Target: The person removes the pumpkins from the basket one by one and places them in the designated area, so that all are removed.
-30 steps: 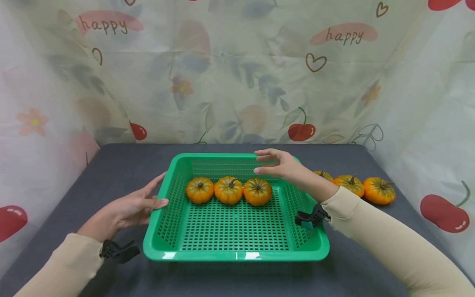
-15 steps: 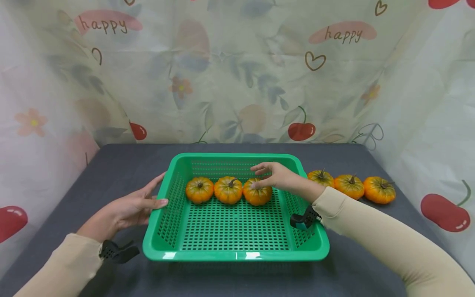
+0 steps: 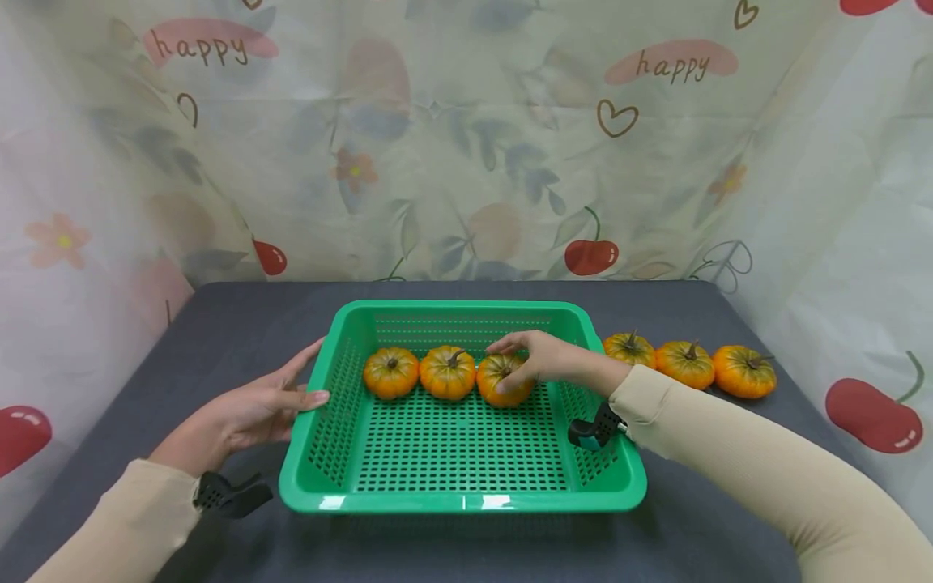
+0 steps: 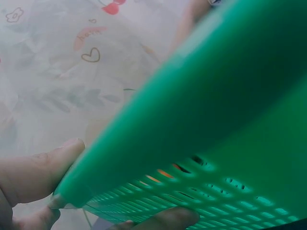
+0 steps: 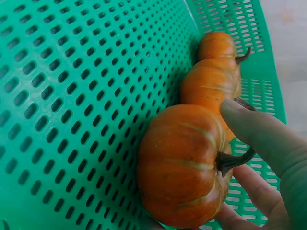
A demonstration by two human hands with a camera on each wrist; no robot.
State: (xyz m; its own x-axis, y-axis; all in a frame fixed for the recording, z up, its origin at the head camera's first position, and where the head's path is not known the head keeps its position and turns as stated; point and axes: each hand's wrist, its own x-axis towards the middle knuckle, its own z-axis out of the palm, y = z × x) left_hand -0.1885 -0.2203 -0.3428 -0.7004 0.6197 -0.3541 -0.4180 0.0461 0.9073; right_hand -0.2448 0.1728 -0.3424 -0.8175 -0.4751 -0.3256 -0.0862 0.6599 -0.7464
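A green perforated plastic basket (image 3: 462, 500) sits in the middle of the table. My left hand (image 3: 262, 409) holds its left rim, thumb over the edge and fingers against the outer wall in the left wrist view. Three small orange pumpkins stand in a row inside: a left one (image 3: 391, 373), a middle one (image 3: 448, 373) and a right one (image 5: 180, 165). My right hand (image 3: 545, 359) curves over the right pumpkin and grips it, thumb at the front and fingers behind. Its stem (image 5: 235, 160) points towards the palm. The hand partly hides this pumpkin in the head view.
Three more pumpkins line up on the dark table (image 3: 248, 324) right of the basket: a near one (image 3: 630, 348), a central one (image 3: 685, 364) and an outer one (image 3: 743, 372). A patterned curtain (image 3: 437, 162) hangs behind and at both sides.
My right hand has come down from above the basket's back right side onto the right pumpkin, which shifts slightly. The left hand stays at the rim.
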